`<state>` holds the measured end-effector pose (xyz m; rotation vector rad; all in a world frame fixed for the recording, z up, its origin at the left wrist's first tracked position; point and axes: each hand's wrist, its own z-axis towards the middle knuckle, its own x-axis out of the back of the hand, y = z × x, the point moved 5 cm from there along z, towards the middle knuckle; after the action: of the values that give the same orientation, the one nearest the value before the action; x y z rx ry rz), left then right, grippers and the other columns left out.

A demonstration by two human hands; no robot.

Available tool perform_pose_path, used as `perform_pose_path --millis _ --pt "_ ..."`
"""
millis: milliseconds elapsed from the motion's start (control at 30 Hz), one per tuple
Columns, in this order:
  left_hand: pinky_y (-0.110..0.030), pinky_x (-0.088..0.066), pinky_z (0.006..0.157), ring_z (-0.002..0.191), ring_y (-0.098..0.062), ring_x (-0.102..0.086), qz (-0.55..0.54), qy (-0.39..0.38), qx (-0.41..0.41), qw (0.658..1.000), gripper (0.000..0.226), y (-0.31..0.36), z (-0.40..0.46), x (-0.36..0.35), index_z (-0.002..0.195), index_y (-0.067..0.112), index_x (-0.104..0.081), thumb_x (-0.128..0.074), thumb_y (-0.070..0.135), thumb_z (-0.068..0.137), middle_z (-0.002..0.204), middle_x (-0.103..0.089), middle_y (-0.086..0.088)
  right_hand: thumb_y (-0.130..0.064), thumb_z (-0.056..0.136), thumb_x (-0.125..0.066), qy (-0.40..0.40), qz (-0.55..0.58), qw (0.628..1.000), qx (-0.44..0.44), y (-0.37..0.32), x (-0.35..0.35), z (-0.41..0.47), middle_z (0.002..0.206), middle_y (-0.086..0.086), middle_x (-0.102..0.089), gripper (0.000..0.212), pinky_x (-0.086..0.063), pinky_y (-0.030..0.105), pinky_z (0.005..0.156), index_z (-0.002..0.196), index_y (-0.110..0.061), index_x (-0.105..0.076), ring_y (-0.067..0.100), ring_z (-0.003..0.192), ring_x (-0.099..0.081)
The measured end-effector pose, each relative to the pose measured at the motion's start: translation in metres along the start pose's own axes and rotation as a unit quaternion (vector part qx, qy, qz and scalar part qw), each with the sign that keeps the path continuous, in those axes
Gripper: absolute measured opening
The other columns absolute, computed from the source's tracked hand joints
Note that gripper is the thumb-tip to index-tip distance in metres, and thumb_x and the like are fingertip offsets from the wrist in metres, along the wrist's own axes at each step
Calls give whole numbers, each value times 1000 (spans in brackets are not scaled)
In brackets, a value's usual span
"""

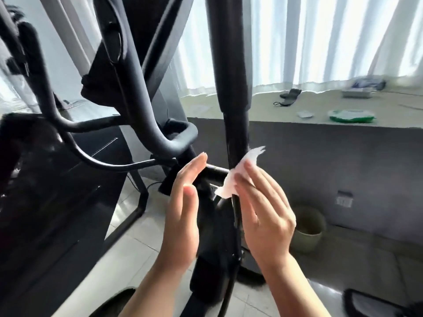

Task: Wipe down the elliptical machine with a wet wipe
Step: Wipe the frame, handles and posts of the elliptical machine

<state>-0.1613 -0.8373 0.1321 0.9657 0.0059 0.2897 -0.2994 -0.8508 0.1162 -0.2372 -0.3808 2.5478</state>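
Your right hand [263, 211] presses the wet wipe [238, 175] against the black upright post [233, 88] of the elliptical machine [128, 92], low on the post just under its thicker sleeve; your fingers lie nearly straight over the wipe, so the grip is flat rather than curled around it, and a torn-looking corner of the wipe sticks up free to the right of the post. Your fingers hide how much of the wipe lies beneath them, and whether it wraps behind the post cannot be told. Your left hand [185, 213] stands edge-on just left of the post, fingers straight and together, thumb forward, holding nothing; its fingertips sit in front of a short horizontal bar, and whether they touch it is unclear. The machine's curved handlebars fill the upper left, cut off at the top and left edges, and its lower frame blurs into a dark mass under your hands. On the counter [263, 108] behind, near the curtain [320, 37], lie a green-rimmed pack [351, 116], a small white scrap, a dark strapped object and a box too blurred to identify. A greenish bin [309, 229] stands on the tiled floor [137, 245], partly hidden behind your right hand.
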Motion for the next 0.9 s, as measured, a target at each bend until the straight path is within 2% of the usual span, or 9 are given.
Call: perform_pose_path --millis 100,200,267,333,400,500,600,767,900 --pt "-35 -32 115 137 -10 -43 30 5 -6 1000 60 2 -10 10 134 38 -48 -32 74 90 142 -52 14 7 84 -69 2 -1 1000 0 -1 -3 9 115 16 -66 12 -54 39 92 95 4 -73 26 108 -65" --pt "-19 -36 108 130 -4 -48 35 48 -15 998 50 11 -7 32 127 52 -52 -37 77 85 134 -57 19 4 89 -62 33 4 999 38 -17 -10 31 112 15 -66 13 -51 32 96 87 6 -74 25 106 -65" --pt "-14 -37 104 126 -2 -52 43 80 -12 996 49 12 -2 49 125 45 -54 -42 73 86 130 -60 18 5 89 -60 15 -2 998 65 -26 -20 40 112 17 -66 14 -49 30 98 85 7 -74 26 105 -65" --pt "-16 -40 103 123 -3 -54 33 110 -14 993 39 10 5 68 124 33 -55 -46 55 93 126 -61 17 6 89 -60 -5 -13 997 72 -40 -33 40 113 17 -67 14 -49 30 99 88 7 -74 27 106 -65" --pt "-22 -43 103 121 -6 -56 28 145 -29 989 32 9 17 86 121 28 -56 -46 43 94 123 -63 16 3 90 -61 -26 8 996 85 -55 -52 39 115 16 -67 14 -49 30 99 96 6 -73 27 108 -65" --pt "-33 -44 105 117 -6 -59 -8 169 -29 985 36 7 42 107 117 36 -59 -44 53 90 122 -63 16 1 92 -60 -92 5 983 159 -72 -101 46 119 16 -66 18 -53 34 93 105 3 -73 28 112 -63" --pt "-42 -41 108 114 -7 -60 -73 137 -17 988 31 10 70 122 110 44 -62 -43 57 88 119 -65 15 3 86 -69 -104 -28 980 170 -70 -132 57 116 13 -69 15 -56 35 84 99 1 -75 29 105 -66" --pt "-36 -48 97 112 -6 -62 -130 22 -26 991 34 24 100 121 118 35 -59 -40 44 91 114 -68 18 -2 86 -69 -80 -47 980 174 -82 -143 96 107 11 -72 11 -47 19 97 94 1 -75 24 100 -68" --pt "-34 -51 89 112 -10 -64 -197 -17 -3 980 42 17 107 118 123 29 -59 -40 46 89 117 -69 9 -4 85 -69 -37 -92 977 191 -94 -160 168 98 10 -74 8 -48 21 86 89 -1 -76 25 90 -70"
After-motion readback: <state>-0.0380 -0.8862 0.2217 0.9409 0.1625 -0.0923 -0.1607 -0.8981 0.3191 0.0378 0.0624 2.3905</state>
